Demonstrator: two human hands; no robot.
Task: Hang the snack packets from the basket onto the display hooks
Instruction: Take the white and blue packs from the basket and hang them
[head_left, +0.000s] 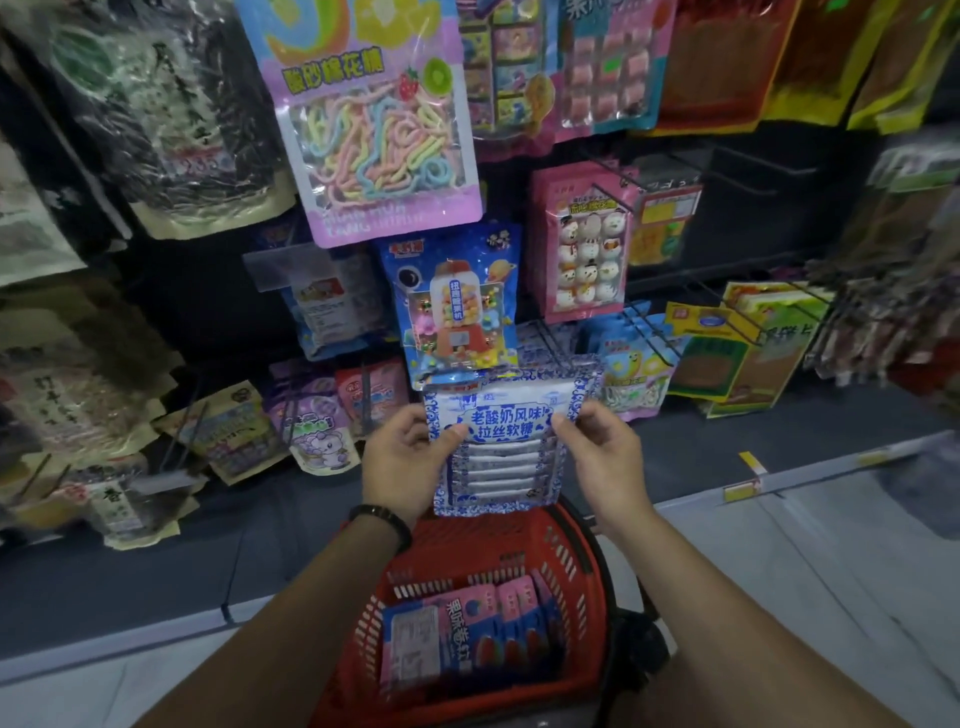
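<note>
Fingers (456, 432) of both hands pinch a blue-and-white snack packet (501, 457) by its upper side edges, thumbs on the front and the other fingers behind. The left hand (405, 457) holds the edge at 9 o'clock, and the right hand (605, 452) holds the edge at 3 o'clock. The packet is upright at the centre of view, raised above a red basket (597, 582) at 6 o'clock. Its top edge is just in front of wire hooks (551, 340).

The packet looks like thin glossy film, so it is probably light, floppy and a little slippery. Rows of sticks inside may stiffen the middle. Holding it near the top corners should keep the film taut for threading; the hanging hole is not clear to see.

More packets (467, 623), pink and blue, lie in the basket. A dark display wall (208, 291) runs from 9 to 3 o'clock, crowded with hanging sweets. Bare hooks (753, 156) jut out at 2 o'clock. Pale floor (805, 571) lies at 4 o'clock.
</note>
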